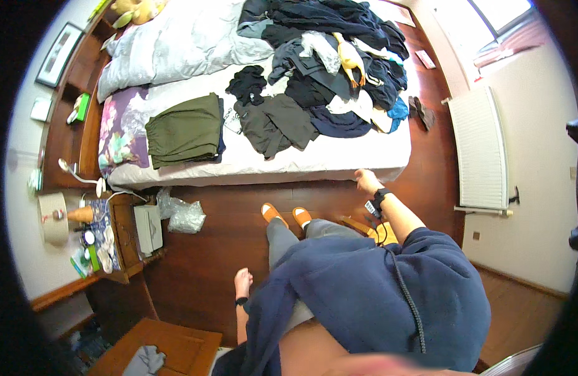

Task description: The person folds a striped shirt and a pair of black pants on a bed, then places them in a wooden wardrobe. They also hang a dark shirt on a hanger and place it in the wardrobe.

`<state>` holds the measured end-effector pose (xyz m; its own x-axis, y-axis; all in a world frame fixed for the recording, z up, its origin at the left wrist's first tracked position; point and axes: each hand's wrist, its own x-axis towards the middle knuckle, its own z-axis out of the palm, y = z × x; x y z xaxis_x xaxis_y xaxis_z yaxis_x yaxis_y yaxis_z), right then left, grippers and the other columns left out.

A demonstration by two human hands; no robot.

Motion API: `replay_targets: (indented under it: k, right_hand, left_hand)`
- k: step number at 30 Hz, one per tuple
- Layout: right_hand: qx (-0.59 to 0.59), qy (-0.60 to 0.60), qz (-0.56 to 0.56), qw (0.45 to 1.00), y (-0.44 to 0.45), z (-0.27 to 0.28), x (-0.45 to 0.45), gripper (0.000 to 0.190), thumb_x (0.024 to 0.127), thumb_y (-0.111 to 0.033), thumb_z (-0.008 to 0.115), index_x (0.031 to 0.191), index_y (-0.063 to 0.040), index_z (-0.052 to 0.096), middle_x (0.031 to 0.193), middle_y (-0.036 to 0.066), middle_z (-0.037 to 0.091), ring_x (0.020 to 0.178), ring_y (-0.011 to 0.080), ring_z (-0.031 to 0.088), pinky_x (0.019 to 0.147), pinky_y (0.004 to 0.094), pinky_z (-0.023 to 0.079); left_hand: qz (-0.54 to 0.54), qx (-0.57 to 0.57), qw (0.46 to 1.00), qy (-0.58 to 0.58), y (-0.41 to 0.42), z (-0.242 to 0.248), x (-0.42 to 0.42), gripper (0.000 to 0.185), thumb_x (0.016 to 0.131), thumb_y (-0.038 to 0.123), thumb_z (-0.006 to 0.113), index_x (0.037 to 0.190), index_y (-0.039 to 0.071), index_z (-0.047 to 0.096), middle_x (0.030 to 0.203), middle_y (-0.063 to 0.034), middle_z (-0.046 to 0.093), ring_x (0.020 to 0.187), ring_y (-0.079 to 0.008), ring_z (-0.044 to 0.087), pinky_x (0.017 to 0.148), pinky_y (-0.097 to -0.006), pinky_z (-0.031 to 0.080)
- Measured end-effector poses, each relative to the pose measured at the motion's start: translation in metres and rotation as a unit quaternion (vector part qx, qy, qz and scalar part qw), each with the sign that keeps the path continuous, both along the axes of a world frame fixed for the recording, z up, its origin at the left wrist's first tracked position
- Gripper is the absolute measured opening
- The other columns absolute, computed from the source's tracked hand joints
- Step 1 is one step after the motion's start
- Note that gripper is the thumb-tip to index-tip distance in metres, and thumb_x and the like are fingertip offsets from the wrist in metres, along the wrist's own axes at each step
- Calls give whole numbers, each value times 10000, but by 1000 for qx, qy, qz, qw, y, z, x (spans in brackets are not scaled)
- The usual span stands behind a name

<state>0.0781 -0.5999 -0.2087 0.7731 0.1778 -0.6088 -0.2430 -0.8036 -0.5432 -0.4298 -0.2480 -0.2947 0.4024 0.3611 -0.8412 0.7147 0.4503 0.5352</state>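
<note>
My left hand (243, 281) hangs low beside my body over the wooden floor, with its fingers curled and nothing seen in it. My right hand (368, 181) reaches forward near the bed's front edge, apart from the clothes; its finger pose is hard to make out, and no held thing shows. Before me on the white-sheeted bed (289, 169) lie folded olive-green trousers (185, 129) on a dark garment. Right of them is a crumpled dark grey garment (277, 124), with a small black garment (247, 84) behind. Farther right rises a heap of dark clothes (326, 84), topped by a yellow plush bird (351, 61).
A nightstand (124, 235) with a lamp (54, 218) stands at left, clear plastic packaging (186, 217) on the floor beside it. A radiator (479, 148) lines the right wall. Brown footwear (423, 114) lies beyond the bed. A wooden surface (185, 343) holds a grey cloth (145, 361).
</note>
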Motion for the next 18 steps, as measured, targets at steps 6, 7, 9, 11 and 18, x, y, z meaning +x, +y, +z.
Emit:
replay_targets:
  k: [6, 7, 9, 11, 18]
  right_hand:
    - [156, 34, -309, 938, 2, 31, 63, 407, 858, -44, 570, 1254, 6, 493, 921, 115, 627, 641, 168, 597, 628, 317, 536]
    - [211, 25, -331, 919, 2, 38, 82, 462, 851, -74, 596, 1283, 1, 455, 949, 122, 622, 634, 173, 595, 667, 333, 542]
    - [269, 5, -347, 898, 5, 43, 120, 456, 871, -137, 624, 1279, -22, 457, 995, 108, 622, 780, 187, 616, 751, 329, 533]
    - [322, -24, -364, 874, 7, 46, 169, 466, 882, -183, 643, 1279, -28, 454, 1046, 107, 617, 902, 205, 625, 807, 332, 518]
    - [347, -80, -406, 842, -1, 25, 374, 587, 880, -251, 673, 1355, 4, 441, 1282, 131, 543, 1110, 243, 565, 922, 356, 468]
  left_hand:
    - [-63, 29, 998, 10, 136, 29, 158, 328, 942, 152, 515, 1240, 17, 541, 1022, -99, 655, 745, -170, 656, 652, -296, 546]
    - [-71, 28, 997, -5, 150, 37, 190, 331, 947, 161, 510, 1243, 16, 537, 1020, -103, 656, 731, -167, 653, 650, -295, 545]
    - [-105, 43, 993, -35, 170, 53, 244, 339, 954, 185, 505, 1246, 16, 533, 1013, -108, 658, 692, -158, 645, 646, -291, 543]
    - [-147, 45, 987, -40, 175, 62, 293, 315, 966, 170, 495, 1236, 17, 545, 1003, -107, 663, 668, -147, 641, 626, -274, 536]
    - [-204, 86, 975, 2, 142, 107, 399, 296, 982, 200, 505, 1226, 38, 552, 974, -77, 658, 695, -128, 637, 632, -266, 528]
